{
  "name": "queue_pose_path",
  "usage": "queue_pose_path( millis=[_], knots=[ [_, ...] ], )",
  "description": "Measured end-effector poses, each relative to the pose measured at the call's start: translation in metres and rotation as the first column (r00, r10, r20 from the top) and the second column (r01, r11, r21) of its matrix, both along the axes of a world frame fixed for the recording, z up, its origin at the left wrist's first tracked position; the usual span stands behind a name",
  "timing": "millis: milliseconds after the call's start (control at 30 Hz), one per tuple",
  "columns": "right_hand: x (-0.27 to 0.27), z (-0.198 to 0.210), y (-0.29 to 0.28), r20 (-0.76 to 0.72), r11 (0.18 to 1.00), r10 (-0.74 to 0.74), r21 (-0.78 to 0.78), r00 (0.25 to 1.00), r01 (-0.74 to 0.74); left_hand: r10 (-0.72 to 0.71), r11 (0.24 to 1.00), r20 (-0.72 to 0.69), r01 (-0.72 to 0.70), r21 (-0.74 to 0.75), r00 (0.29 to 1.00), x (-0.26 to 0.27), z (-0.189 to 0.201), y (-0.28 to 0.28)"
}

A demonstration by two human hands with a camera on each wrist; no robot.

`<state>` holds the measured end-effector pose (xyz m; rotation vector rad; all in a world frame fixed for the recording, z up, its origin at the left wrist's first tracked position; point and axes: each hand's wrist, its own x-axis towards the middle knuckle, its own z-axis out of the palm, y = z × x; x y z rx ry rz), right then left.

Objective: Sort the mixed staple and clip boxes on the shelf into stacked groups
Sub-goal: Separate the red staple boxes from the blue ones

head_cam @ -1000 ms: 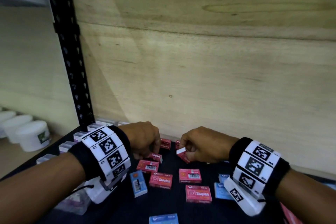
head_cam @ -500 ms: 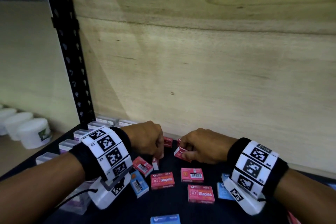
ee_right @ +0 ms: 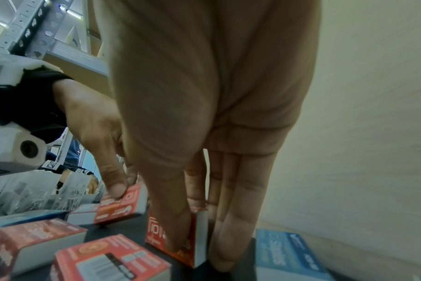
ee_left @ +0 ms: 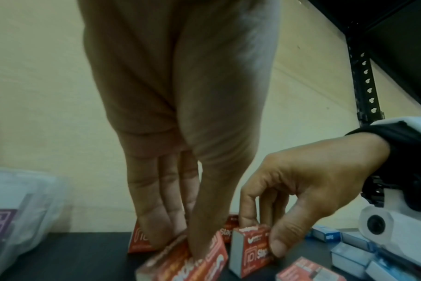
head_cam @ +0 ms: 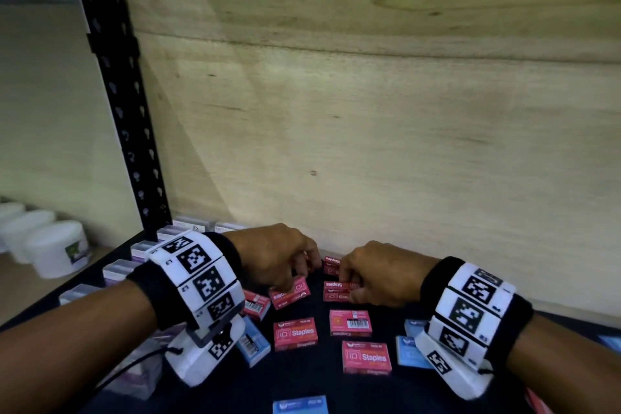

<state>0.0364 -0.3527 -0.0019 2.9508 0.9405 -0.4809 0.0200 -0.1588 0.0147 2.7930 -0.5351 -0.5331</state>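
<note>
Blue box (head_cam: 300,406) cut off below

The left hand (head_cam: 280,257) has drawn a red staple box (head_cam: 290,292) out from under its fingers; one second ago only an edge of that box showed beneath the hand, and it now lies tilted with its printed face up, pinched between thumb and fingers. The right hand (head_cam: 378,274), which held a red box (head_cam: 337,292) tilted above the shelf (head_cam: 302,380) with its white end showing, has lowered it and now grips it level, just in front of another red box (head_cam: 332,264) at the back.
</note>
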Motion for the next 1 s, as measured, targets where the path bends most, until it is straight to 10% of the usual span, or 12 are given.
queue_pose_path(
  millis=[1000],
  knots=[
    [-0.002,-0.004,-0.002,0.049,0.995,-0.080,0.056,0.996,0.077,0.020,0.947,0.198,-0.082,0.312,0.980,0.005,-0.007,0.013]
  ],
)
